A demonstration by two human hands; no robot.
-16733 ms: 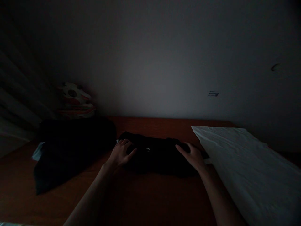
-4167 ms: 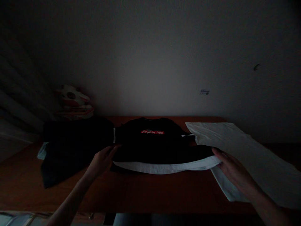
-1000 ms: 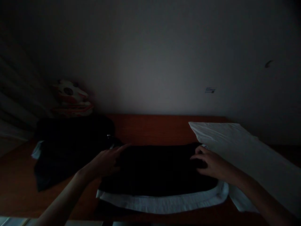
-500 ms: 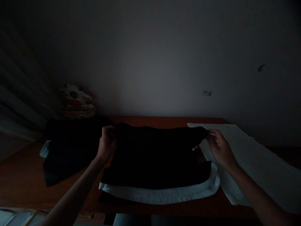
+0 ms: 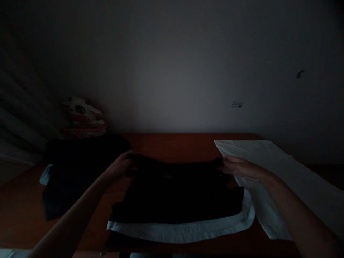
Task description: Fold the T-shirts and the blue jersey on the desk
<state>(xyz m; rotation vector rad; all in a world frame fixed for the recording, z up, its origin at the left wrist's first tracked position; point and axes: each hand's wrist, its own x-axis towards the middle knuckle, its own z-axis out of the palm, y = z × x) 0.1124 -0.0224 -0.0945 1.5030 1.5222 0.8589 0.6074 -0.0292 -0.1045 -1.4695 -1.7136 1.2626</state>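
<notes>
A black garment (image 5: 174,197) with a white hem band (image 5: 182,232) lies folded before me, the band curving along its near side. My left hand (image 5: 122,165) is closed on the far left corner of the cloth, its fingertips lost against the black. At the far right corner my right hand (image 5: 239,167) grips the same garment, thumb and fingers pinched together. Between the hands the far edge sags a little. It is too dark to make out the garment's cut.
On the left of the wooden table (image 5: 166,145) lies a dark heap of cloth (image 5: 77,175). A white cloth (image 5: 285,175) is spread at the right, under my right forearm. A cow-shaped ornament (image 5: 83,114) stands at the back left by the curtain (image 5: 18,118).
Both hands have brought the garment's far edge down and towards me, baring more of the table behind it. The right hand has also shifted slightly left.
</notes>
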